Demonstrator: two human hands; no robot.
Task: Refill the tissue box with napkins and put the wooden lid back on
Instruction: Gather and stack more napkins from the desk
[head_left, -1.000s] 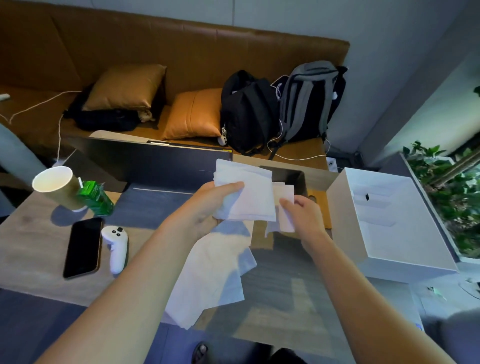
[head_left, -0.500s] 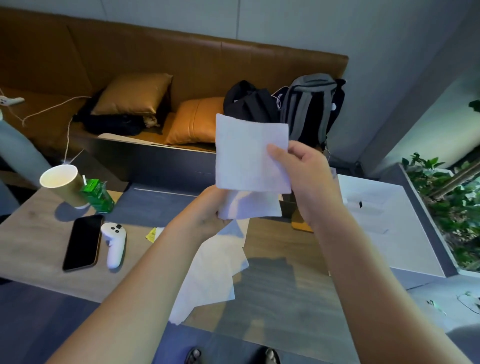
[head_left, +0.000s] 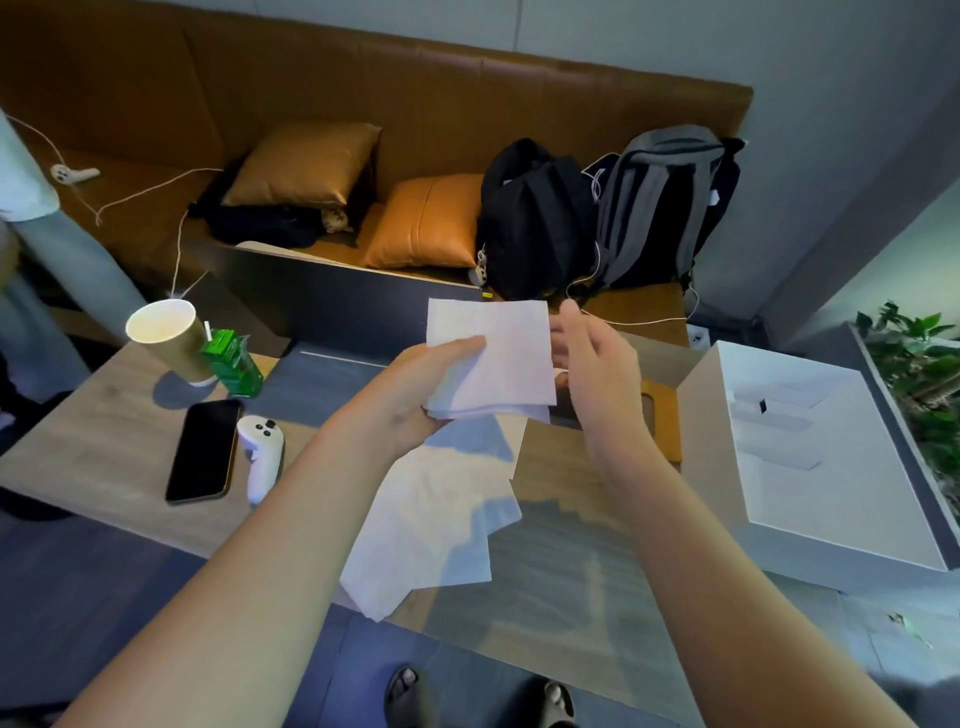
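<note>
My left hand (head_left: 431, 387) grips a small stack of white napkins (head_left: 493, 353) above the table, thumb on top. My right hand (head_left: 597, 364) hovers just right of the stack with relaxed fingers, holding nothing. Several more napkins (head_left: 431, 519) lie spread on the table under my left wrist. The wooden lid (head_left: 662, 415), brown with an oval slot, lies flat behind my right hand and is partly covered by it. Only a dark sliver of the tissue box (head_left: 563, 415) shows below the held napkins.
A large open white box (head_left: 810, 467) sits at the right, beside a planter (head_left: 914, 374). At the left lie a phone (head_left: 205, 449), a white controller (head_left: 262, 457), a paper cup (head_left: 166, 338) and a green carton (head_left: 234, 358). A dark panel (head_left: 332, 306) stands behind.
My right hand had lifted one napkin high; that napkin now lies on the stack in my left hand, and my right hand has let go and moved aside.
</note>
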